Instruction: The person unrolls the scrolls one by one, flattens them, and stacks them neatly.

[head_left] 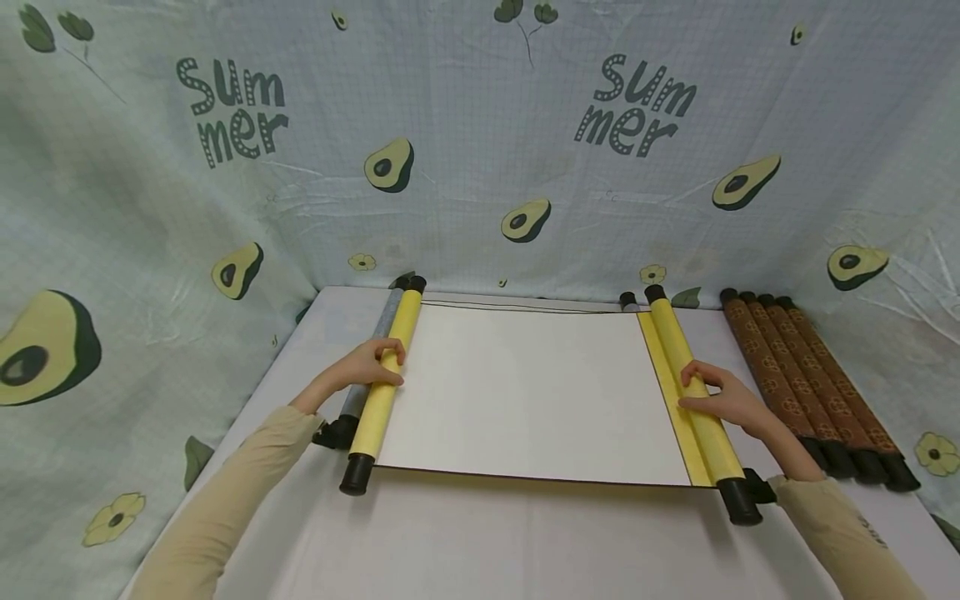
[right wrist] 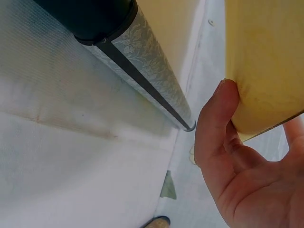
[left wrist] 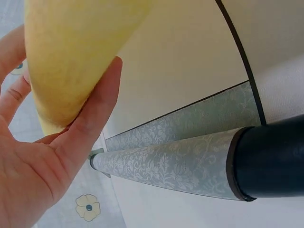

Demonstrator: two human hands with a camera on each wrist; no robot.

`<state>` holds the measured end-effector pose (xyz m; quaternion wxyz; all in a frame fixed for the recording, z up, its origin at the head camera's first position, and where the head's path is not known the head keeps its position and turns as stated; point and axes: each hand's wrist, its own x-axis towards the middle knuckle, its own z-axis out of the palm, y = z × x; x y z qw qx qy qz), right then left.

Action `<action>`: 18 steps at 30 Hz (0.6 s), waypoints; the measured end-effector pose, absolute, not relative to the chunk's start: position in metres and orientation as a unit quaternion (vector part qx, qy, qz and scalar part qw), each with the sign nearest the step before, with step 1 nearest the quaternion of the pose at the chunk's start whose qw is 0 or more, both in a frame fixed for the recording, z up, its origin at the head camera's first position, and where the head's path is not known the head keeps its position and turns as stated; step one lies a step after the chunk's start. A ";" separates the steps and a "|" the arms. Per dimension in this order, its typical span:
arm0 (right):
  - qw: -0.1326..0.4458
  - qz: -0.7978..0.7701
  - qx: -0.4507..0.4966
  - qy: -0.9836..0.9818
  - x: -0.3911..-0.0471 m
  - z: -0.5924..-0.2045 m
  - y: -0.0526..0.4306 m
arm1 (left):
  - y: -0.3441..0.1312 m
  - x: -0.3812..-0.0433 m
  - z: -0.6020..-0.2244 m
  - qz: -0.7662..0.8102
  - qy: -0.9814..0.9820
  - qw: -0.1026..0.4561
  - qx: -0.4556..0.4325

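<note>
We see the left hand point(head_left: 371, 364) and right hand point(head_left: 723, 396) each curled round a rolled end of the yellow scroll point(head_left: 525, 392), stretched between them over the table point(head_left: 480, 550). It hides most of the grey scroll point(left wrist: 166, 164) beneath; both wrist views cut off the yellow rolls, and the left crops some fingers.

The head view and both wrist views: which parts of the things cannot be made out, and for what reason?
- Head view: most of the right grey roller, hidden under the right yellow roller and the yellow strip.
- Left wrist view: upper part of the left yellow roller, cut off by the top edge.
- Head view: marking on the right sleeve, too small to read.
</note>
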<state>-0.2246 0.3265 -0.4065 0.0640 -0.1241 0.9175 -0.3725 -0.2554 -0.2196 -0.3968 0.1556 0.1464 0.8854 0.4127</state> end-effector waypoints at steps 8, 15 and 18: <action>0.074 -0.376 -0.113 0.917 -0.225 -0.408 0.333 | -0.222 -0.256 -0.396 0.407 0.888 0.158 0.143; 0.067 -0.370 -0.117 0.919 -0.223 -0.408 0.338 | -0.226 -0.257 -0.395 0.399 0.891 0.173 0.131; 0.073 -0.381 -0.114 0.915 -0.222 -0.408 0.341 | -0.227 -0.257 -0.395 0.404 0.888 0.182 0.124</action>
